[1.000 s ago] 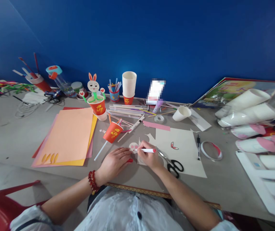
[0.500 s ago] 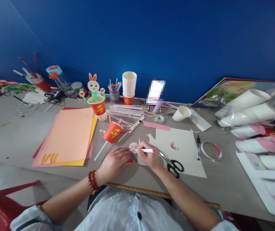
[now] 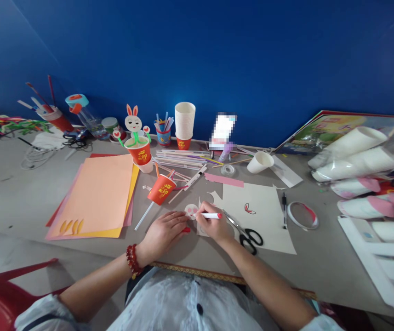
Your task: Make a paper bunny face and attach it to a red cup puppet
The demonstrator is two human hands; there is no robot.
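My right hand (image 3: 214,224) grips a white marker (image 3: 212,215) with a red end, its tip down at a small white paper circle (image 3: 191,209) that bears pink spots. My left hand (image 3: 164,232) lies flat on the table, fingers stretched out and fingertips at the circle's left edge. By its thumb is a small red piece (image 3: 185,230), partly hidden, like a marker cap. Under and beside my right hand lies a cut paper scrap (image 3: 202,230). Black-handled scissors (image 3: 248,239) rest right of it on a white sheet (image 3: 269,216) with a drawn leaf-like shape.
Left of my hands are stacked coloured sheets (image 3: 103,193) and a tilted red paper cup (image 3: 161,189) with straws. Behind stand a rabbit-faced cup (image 3: 139,154), stacked cups (image 3: 185,122) and loose straws (image 3: 179,159). Tape (image 3: 303,216), a pen (image 3: 284,210) and bagged cups (image 3: 358,161) lie right.
Hardly anything differs. The marker and my right hand have shifted very slightly over the paper circle; my left hand stays in place.
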